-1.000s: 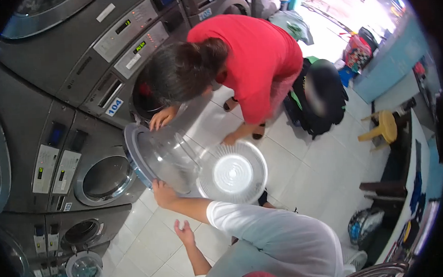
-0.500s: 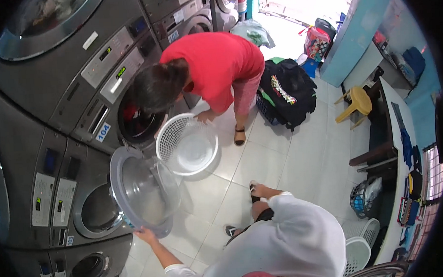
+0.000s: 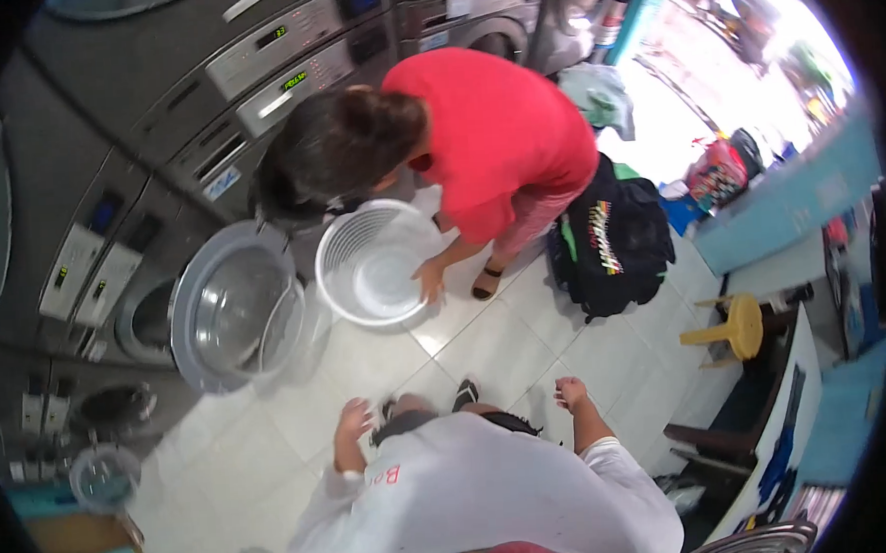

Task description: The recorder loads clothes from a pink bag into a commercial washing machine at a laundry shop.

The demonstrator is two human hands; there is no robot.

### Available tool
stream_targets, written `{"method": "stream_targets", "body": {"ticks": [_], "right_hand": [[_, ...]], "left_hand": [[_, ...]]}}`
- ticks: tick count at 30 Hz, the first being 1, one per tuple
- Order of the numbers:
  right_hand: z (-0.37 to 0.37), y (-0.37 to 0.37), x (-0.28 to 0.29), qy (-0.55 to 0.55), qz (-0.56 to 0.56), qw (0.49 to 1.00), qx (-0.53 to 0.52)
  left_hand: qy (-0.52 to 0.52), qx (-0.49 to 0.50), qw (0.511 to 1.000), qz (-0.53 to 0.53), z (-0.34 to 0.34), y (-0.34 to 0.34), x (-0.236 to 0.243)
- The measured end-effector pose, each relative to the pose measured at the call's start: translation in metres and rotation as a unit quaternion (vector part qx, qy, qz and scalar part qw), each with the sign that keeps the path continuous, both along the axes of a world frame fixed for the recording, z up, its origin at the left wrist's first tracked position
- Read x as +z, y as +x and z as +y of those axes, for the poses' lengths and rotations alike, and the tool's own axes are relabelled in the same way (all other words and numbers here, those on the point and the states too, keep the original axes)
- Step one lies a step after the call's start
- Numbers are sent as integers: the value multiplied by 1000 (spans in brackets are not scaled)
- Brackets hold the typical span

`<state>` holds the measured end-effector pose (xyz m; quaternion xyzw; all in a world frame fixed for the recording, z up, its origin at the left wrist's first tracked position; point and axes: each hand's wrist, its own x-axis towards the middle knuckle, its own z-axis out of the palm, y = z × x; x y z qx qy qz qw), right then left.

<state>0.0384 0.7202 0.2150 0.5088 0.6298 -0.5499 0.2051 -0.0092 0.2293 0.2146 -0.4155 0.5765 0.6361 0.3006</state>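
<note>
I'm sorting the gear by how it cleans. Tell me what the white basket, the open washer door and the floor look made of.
White basket: looks like moulded plastic, slotted wall, slightly translucent with a soft sheen.
Washer door: grey ring, probably metal or painted plastic, around a clear bowl, likely glass, since the inside shows through it.
Floor: glossy pale tiles, probably ceramic; grout lines and reflections show.

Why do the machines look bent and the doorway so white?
Head view: the fisheye lens curves the washing machines toward the dark rim; daylight washes out the doorway; glare shines on the floor tiles; the left hand and right hand look slightly blurred.
</note>
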Motion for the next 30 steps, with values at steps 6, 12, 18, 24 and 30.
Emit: {"method": "stream_targets", "body": {"ticks": [6, 12, 18, 24, 30], "right_hand": [[-33, -58, 14, -20, 22, 999, 30], [-84, -58, -13, -69, -42, 996, 31], [-135, -99, -11, -96, -60, 986, 124], [-195, -184, 75, -102, -42, 936, 335], [-272, -228, 246, -200, 188, 688, 671]], "left_hand": [[-145, -210, 953, 164, -49, -7, -82], [-178, 75, 966, 172, -128, -85, 24], [-474, 202, 781, 353, -178, -114, 83], [-717, 144, 596, 332, -206, -148, 143], [-685, 78, 710, 139, -231, -190, 120]]}}
